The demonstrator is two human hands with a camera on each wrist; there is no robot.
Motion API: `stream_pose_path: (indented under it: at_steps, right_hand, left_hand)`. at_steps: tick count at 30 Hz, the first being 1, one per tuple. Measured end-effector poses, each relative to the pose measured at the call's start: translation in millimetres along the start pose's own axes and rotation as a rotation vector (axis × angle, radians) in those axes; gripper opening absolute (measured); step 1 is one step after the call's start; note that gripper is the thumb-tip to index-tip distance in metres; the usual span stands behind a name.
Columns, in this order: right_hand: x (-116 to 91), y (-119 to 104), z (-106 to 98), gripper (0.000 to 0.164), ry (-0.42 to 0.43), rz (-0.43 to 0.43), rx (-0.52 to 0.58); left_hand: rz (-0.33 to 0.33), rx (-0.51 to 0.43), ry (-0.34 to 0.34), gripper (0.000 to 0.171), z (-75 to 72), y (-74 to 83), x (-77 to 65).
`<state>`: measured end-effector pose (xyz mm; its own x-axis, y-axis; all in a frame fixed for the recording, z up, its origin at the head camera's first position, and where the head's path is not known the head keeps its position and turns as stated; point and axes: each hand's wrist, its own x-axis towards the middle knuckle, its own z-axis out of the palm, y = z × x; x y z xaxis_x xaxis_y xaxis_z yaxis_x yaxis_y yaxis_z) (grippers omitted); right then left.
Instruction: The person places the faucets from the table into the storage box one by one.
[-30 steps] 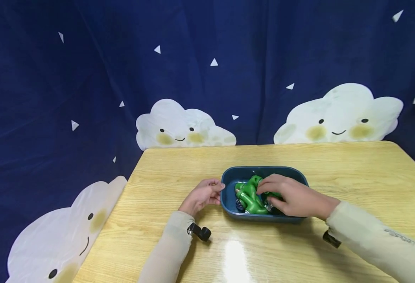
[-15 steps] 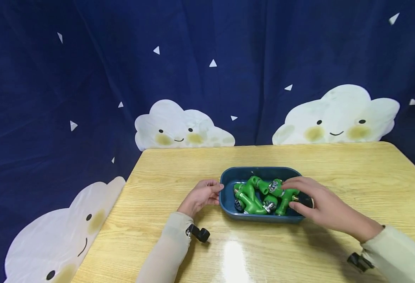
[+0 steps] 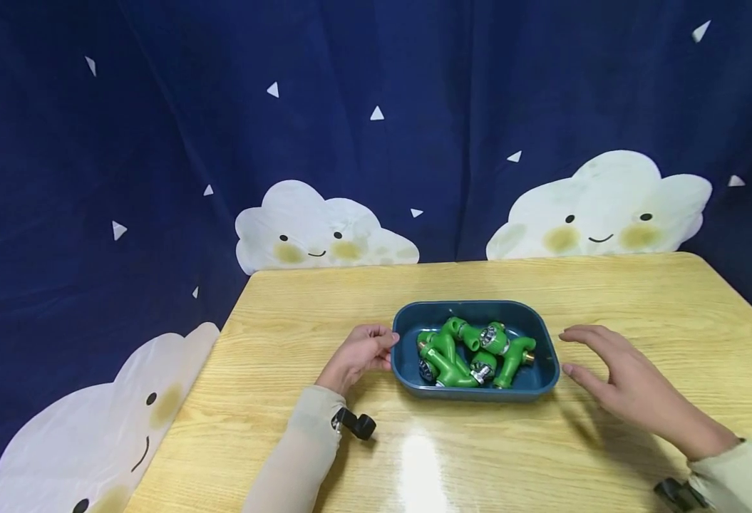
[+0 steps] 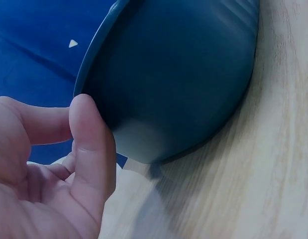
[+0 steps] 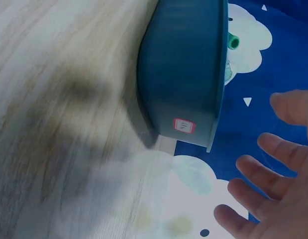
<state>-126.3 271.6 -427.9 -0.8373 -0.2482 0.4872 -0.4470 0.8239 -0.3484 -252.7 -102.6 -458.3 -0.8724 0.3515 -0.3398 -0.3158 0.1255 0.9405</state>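
A dark blue plastic bin [image 3: 472, 394] stands on the table, with several green Y-shaped valve fittings [image 3: 452, 370] lying jumbled inside. Some fittings have metal threaded ends and round dark knobs. My left hand [image 3: 361, 353] pinches the bin's left rim between thumb and fingers; the left wrist view shows the thumb [image 4: 88, 124] against the bin's wall. To the right of the bin my right hand [image 3: 626, 377] hovers apart from it, fingers spread and holding nothing. From the right wrist view, a small red-bordered label [image 5: 184, 125] shows on the bin's end.
The wooden table [image 3: 324, 299] reaches back to a dark blue curtain [image 3: 324, 107] with white clouds and triangles. A black wrist camera [image 3: 358, 423] sits on the left sleeve, another [image 3: 677, 493] on the right.
My right hand has come out of the bin and moved right, leaving the green fittings uncovered. The left hand stays at the bin's rim. The head view has shifted slightly.
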Motion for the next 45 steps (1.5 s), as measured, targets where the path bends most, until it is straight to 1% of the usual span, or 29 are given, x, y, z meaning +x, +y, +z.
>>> stream_pose_path:
  at_steps: [5,8,11,14,21,26,33,38,41,45]
  right_hand:
    - [-0.7,3.5,-1.1,0.041,-0.018,0.014,-0.006]
    - [-2.2,7.0,-2.0,0.039,-0.044,0.043,-0.002]
    - [-5.4,13.9,-2.6,0.039,-0.072,0.076,-0.006]
    - [-7.5,20.8,-2.8,0.039,-0.092,0.091,-0.004]
    - [-7.7,27.8,-2.9,0.040,-0.123,0.122,0.004]
    - [-6.6,27.7,-1.4,0.039,-0.128,0.132,0.021]
    - [-6.5,27.2,1.3,0.040,-0.156,0.151,0.074]
    - [-7.1,27.4,4.6,0.041,-0.166,0.137,0.087]
    - [-7.4,27.3,5.8,0.042,-0.175,0.137,0.092]
    - [-8.2,28.0,7.2,0.042,-0.187,0.145,0.082]
  left_hand:
    - [0.018,0.009,0.020,0.014,1.4,-1.1,-1.8]
    - [0.033,0.013,0.038,0.017,3.6,-1.4,-2.6]
    - [0.045,0.009,0.049,0.017,5.5,-1.6,-2.5]
    - [0.051,0.012,0.057,0.015,4.9,-1.0,-1.6]
    - [0.036,0.033,0.088,0.012,0.9,4.2,0.8]
    - [0.035,0.032,0.095,0.015,-1.8,8.6,9.8]
    - [0.039,0.021,0.105,0.013,-6.2,14.9,25.4]
    - [0.028,0.008,0.115,0.010,-9.1,16.4,36.1]
    - [0.028,0.008,0.114,0.012,-8.8,16.8,41.7]
    - [0.022,-0.017,0.116,0.015,-5.6,17.6,47.8]
